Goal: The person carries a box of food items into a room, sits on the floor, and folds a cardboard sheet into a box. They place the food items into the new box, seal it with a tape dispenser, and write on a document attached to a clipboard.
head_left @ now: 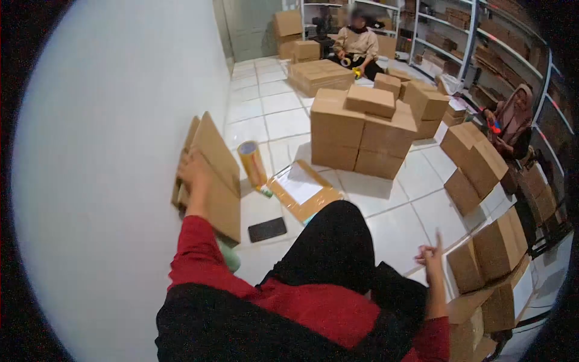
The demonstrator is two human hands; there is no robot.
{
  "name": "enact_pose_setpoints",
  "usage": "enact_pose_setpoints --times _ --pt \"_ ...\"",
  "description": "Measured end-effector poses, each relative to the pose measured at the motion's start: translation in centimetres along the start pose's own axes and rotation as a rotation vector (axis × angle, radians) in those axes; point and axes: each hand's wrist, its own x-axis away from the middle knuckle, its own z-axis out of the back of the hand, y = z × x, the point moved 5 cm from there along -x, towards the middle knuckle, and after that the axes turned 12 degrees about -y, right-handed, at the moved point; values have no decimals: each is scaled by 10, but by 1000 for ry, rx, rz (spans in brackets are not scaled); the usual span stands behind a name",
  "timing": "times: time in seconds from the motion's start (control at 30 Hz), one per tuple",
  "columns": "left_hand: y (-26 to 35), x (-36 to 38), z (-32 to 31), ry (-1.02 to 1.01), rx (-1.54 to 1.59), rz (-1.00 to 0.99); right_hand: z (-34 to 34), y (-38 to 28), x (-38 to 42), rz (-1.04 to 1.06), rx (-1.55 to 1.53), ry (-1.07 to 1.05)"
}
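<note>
Flattened cardboard boxes (pixel 220 202) lean upright against the white wall at the left. My left hand (pixel 194 172) rests on them near their top, its fingers around the edge of a sheet; the fingertips are partly hidden. My right hand (pixel 430 253) is raised at the right, near standing cartons (pixel 500 241), with the index finger stretched out and nothing seen in it. Rolls of tape (pixel 252 163) stand on the floor beside the flat boxes. A black phone (pixel 267 230) lies closer to my knee, and a clipboard (pixel 304 190) with white paper is beyond it.
A block of stacked cartons (pixel 362 136) stands ahead on the tiled floor (pixel 386 211). More cartons (pixel 476 157) line the right side. One person (pixel 359 45) sits at the back holding tape, another (pixel 515 120) at the right. Metal shelves (pixel 470 36) stand behind them.
</note>
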Motion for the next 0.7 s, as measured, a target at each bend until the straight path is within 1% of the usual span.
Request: enact_pose_setpoints --times 0.03,0.1,0.13,0.2,0.23,0.27,0.3,0.33,0.37,0.4,0.43,0.47,0.5,0.53,0.57,0.6,0.63,0.67,0.7 --pt "4 4 10 -33 -106 -1 7 23 -12 5 -40 56" --pt "-26 -49 -50 38 -104 42 25 74 -18 -9 -131 163" --pt "-26 -61 -58 0 -120 69 44 100 -13 -17 -185 218" --pt "-22 -78 -59 -100 -101 92 98 167 16 -186 -419 419" --pt "-18 -87 -61 -164 -63 83 104 151 38 -149 -324 495" --pt "-21 -112 -74 -243 -195 70 106 119 76 -118 -235 585" --pt "-37 -150 -112 -309 -173 -95 111 113 104 -119 -253 651" --pt "-39 -169 -90 -362 -22 93 119 111 131 -126 -272 731" --pt "34 -99 4 -275 -68 -92 118 104 153 -93 -393 829" --pt "40 -115 18 -238 -238 -109 121 98 166 -51 -506 927" --pt "42 -127 26 -302 -161 -51 137 98 172 -139 -446 1047" --pt "68 -98 69 -196 -192 -156 150 83 168 -156 -352 870" --pt "78 -99 88 -124 -235 -199 143 28 142 -176 -140 835" --pt "84 -99 102 -56 -279 -230 150 11 115 -99 10 776" --pt "92 -88 123 5 -123 -262 156 -5 89 -15 156 725" --pt "99 -75 141 62 31 -286 148 -20 61 32 180 722" --pt "105 -65 154 154 69 -385 123 -53 36 102 222 679" --pt "109 -54 165 249 113 -475 104 -78 13 305 337 608" --pt "110 -45 171 235 121 -477 86 -92 -6 311 398 581"
